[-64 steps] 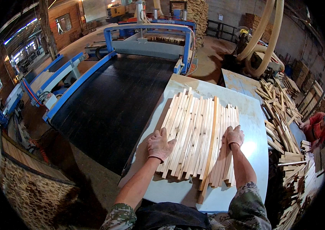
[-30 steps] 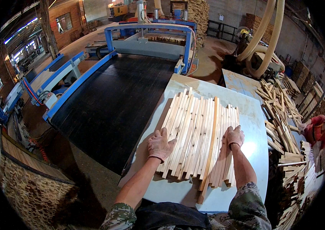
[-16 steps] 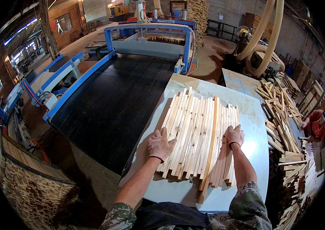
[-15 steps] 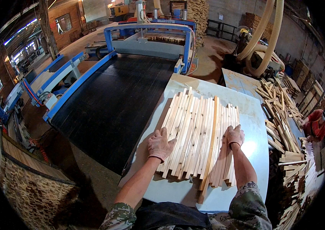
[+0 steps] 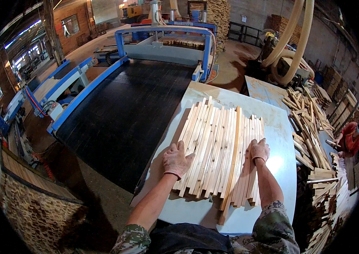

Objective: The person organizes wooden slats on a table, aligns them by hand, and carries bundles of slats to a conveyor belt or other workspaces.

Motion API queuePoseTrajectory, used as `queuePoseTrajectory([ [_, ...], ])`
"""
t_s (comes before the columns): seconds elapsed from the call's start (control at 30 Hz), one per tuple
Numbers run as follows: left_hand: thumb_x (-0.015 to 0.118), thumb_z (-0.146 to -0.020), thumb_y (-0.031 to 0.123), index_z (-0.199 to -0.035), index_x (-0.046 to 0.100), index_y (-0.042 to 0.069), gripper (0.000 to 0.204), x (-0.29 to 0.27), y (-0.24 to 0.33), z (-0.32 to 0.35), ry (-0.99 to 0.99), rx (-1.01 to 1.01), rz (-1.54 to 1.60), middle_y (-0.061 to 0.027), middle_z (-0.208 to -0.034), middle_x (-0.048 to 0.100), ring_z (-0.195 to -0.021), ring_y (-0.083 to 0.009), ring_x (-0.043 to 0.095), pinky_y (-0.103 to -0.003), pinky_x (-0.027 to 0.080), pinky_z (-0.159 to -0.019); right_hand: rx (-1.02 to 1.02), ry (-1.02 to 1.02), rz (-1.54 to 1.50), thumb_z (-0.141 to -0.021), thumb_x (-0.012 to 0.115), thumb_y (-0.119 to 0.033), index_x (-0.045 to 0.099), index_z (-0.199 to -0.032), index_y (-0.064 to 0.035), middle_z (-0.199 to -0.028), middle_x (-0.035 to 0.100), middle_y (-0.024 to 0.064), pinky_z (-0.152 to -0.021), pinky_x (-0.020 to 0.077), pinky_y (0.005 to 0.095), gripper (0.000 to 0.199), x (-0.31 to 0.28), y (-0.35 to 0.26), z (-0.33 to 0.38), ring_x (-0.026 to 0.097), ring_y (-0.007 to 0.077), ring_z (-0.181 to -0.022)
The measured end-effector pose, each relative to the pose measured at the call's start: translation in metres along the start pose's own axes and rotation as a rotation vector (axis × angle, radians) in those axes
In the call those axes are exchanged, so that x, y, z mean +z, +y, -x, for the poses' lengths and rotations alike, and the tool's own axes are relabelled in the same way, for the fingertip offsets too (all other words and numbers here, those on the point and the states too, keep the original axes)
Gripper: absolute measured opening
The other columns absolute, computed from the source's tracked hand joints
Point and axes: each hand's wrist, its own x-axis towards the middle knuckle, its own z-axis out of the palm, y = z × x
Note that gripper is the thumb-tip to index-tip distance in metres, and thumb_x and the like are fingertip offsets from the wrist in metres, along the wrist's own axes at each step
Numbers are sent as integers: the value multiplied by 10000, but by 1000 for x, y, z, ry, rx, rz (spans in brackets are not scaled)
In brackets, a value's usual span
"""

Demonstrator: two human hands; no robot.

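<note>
A row of pale wooden strips (image 5: 207,148) lies side by side on a light grey-blue tabletop (image 5: 279,186), their ends uneven. One darker strip (image 5: 231,169) among them sticks out toward me. My left hand (image 5: 178,160), in a knitted work glove, grips the row's left edge, its thumb side against the strips. On the opposite edge, my right hand (image 5: 260,150), gloved as well, is clasped on the outer strips. The row is held between both hands; the undersides of my fingers are hidden.
Left of the table runs a wide black conveyor belt (image 5: 124,114) under a blue machine frame (image 5: 164,28). Loose wood pieces (image 5: 308,118) are heaped at right, near a person in red (image 5: 350,139). Stacked strips (image 5: 35,207) stand lower left. Beige hoses (image 5: 287,38) hang behind.
My hands and the wooden strips look unmoved. At the far right, the person in red has shifted their arms and now holds a piece of wood.
</note>
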Motion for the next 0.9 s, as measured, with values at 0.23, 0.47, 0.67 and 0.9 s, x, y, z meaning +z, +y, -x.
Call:
queuePoseTrajectory([
  [0.23,630,-985,586,-1596,358,42,862,-3,2,2,-6,-5,6,-253,-1418,527,-1271,-416,603,-568,450,-1075,10,-25,7,-978,549,-536,536,-1502,-14,-1324,659,316,-1059,513,533,740,-5,-3,3,650,457,-1218],
  [0.47,642,-975,588,-1570,375,42,850,1,1,-1,-2,-9,8,-252,-1404,536,-1276,-419,599,-569,447,-1076,12,-26,18,-987,545,-515,541,-1482,-13,-1327,654,325,-1061,517,544,704,-11,-8,6,645,462,-1232],
  [0.67,650,-974,572,-1565,378,44,838,-2,5,0,11,-12,26,-245,-1383,545,-1283,-413,596,-561,449,-1072,-2,2,-1,-991,542,-500,569,-1415,-1,-1306,660,326,-1052,517,550,656,-16,-8,6,651,469,-1218],
  [0.9,640,-983,562,-1575,369,50,828,-4,3,4,0,4,19,-248,-1380,540,-1256,-419,609,-553,452,-1072,11,-10,-3,-982,564,-498,575,-1409,-6,-1315,660,322,-1053,516,543,652,-8,-1,7,646,462,-1237],
])
